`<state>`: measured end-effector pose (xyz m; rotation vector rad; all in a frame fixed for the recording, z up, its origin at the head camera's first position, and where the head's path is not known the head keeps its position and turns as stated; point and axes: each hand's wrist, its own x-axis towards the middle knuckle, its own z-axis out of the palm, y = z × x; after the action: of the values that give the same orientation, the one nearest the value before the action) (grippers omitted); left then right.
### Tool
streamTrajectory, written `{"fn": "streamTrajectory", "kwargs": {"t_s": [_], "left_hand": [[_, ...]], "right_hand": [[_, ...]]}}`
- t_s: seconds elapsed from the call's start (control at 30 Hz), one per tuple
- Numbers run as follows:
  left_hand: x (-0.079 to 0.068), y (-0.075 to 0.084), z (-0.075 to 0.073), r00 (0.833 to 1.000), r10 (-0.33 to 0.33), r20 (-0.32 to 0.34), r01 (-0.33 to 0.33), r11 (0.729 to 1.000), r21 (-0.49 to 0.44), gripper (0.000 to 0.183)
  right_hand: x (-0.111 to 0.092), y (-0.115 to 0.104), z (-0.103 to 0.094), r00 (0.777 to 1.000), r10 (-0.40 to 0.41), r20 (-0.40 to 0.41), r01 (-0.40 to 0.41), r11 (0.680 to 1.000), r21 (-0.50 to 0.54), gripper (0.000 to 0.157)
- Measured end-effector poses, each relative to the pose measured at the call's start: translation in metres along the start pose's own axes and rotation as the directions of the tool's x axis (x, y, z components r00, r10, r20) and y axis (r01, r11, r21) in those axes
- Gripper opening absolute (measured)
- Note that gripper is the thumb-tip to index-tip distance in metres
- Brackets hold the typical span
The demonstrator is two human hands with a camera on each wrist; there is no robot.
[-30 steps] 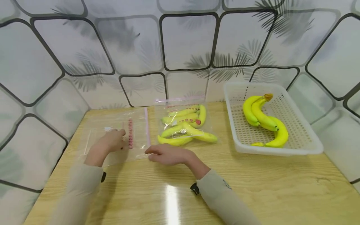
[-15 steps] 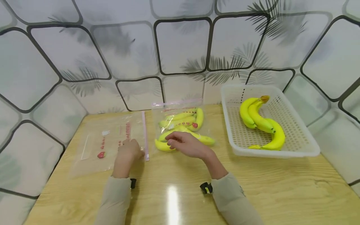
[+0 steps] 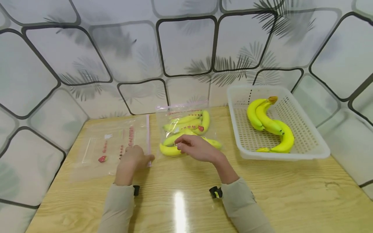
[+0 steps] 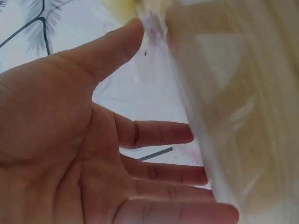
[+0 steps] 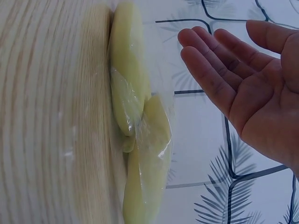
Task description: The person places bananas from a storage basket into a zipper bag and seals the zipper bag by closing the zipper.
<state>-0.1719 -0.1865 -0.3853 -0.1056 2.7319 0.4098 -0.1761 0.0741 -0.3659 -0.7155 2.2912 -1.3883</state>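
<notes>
A clear zip bag [image 3: 93, 165] with red strawberry prints and a pink zip edge lies flat at the left. My left hand [image 3: 131, 163] is over its zip end. In the left wrist view its fingers [image 4: 163, 134] are straight, tips right at the plastic, thumb near the zip edge. Beside it, a second zip bag [image 3: 189, 108] contains several yellow bananas [image 3: 170, 151]. My right hand [image 3: 200, 149] hovers over this filled bag, covering part of the bananas. The right wrist view shows that palm [image 5: 261, 93] holding nothing, fingers lightly bent, apart from the bag.
A white perforated plastic basket [image 3: 303, 155] stands at the right with more bananas [image 3: 269, 121] in it. All of this is on a light wooden table [image 3: 204, 200]. Patterned panels [image 3: 189, 45] rise along the back and both sides.
My left hand has moved right across the flat bag to its zip edge, uncovering the strawberry prints. My right hand has gone from the gap between the bags to over the filled bag.
</notes>
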Motion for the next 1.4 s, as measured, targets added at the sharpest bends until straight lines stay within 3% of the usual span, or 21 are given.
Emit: {"fn": "streamTrajectory", "kwargs": {"t_s": [0.07, 0.2, 0.27, 0.37, 0.57, 0.8, 0.9, 1.03, 1.13, 1.4], "left_hand": [[-0.001, 0.001, 0.0, 1.0, -0.019, 0.009, 0.019, 1.0, 0.014, 0.069], [-0.003, 0.003, -0.001, 0.998, -0.055, 0.041, 0.052, 0.997, 0.051, 0.048], [-0.004, 0.003, -0.002, 0.997, -0.054, 0.057, 0.051, 0.997, 0.058, 0.035], [-0.005, 0.001, -0.005, 0.998, -0.035, 0.058, 0.031, 0.998, 0.058, 0.03], [-0.002, -0.002, -0.002, 1.0, 0.013, -0.018, -0.012, 0.997, 0.077, 0.039], [0.005, -0.001, 0.006, 0.991, 0.11, -0.078, -0.106, 0.993, 0.051, 0.022], [0.006, -0.003, 0.004, 0.983, 0.102, -0.15, -0.102, 0.995, 0.007, 0.016], [0.001, -0.004, -0.007, 0.958, 0.067, -0.28, -0.088, 0.994, -0.061, 0.013], [-0.001, 0.0, -0.014, 0.926, 0.063, -0.372, -0.105, 0.99, -0.093, 0.011], [-0.011, 0.016, -0.02, 0.859, 0.098, -0.503, -0.188, 0.973, -0.132, 0.014]], "right_hand": [[0.0, 0.001, 0.0, 1.0, 0.002, 0.0, -0.002, 1.0, 0.0, 0.036], [0.0, 0.002, -0.001, 1.0, 0.003, 0.014, -0.003, 1.0, 0.001, 0.036], [0.0, 0.002, -0.002, 1.0, 0.004, 0.023, -0.004, 1.0, -0.01, 0.037], [0.0, 0.002, -0.003, 1.0, 0.002, 0.023, -0.001, 0.999, -0.035, 0.036], [0.001, 0.004, -0.003, 1.0, -0.006, 0.013, 0.007, 0.999, -0.053, 0.035], [-0.001, 0.005, -0.003, 1.0, -0.003, 0.006, 0.003, 0.997, -0.079, 0.035], [-0.001, 0.005, -0.002, 1.0, -0.007, 0.01, 0.007, 0.997, -0.078, 0.035], [0.0, 0.003, -0.001, 1.0, -0.006, 0.022, 0.008, 0.997, -0.076, 0.034], [0.0, 0.001, 0.0, 1.0, -0.004, 0.025, 0.005, 0.998, -0.07, 0.035], [-0.001, 0.002, 0.004, 0.999, -0.003, 0.036, 0.005, 0.998, -0.064, 0.035]]}}
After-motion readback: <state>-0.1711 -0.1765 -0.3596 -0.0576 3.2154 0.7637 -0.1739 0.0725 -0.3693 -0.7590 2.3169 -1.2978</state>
